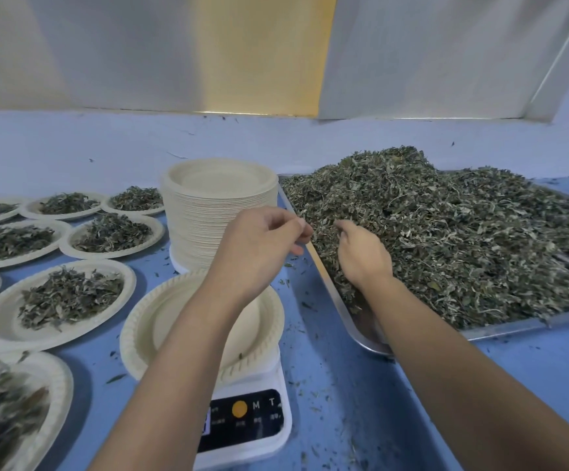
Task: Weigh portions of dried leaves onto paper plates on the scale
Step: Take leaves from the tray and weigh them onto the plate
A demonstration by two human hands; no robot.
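While my right hand (361, 256) lies in the leaves (446, 232) at centre right, grip hidden, my left hand (262, 239) hovers relaxed and empty just left of them.

empty paper plate (149, 329) on white scale (249, 421), dried leaves (446, 232) heaped beside

Matt ribbed paper plates (222, 185), shiny metal tray (323, 263), glossy white plastic scale (249, 419), smooth blue tabletop (337, 385).

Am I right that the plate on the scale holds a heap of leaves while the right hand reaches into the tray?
No: the head view shows that plate on the scale nearly bare; the right hand does reach into the tray.
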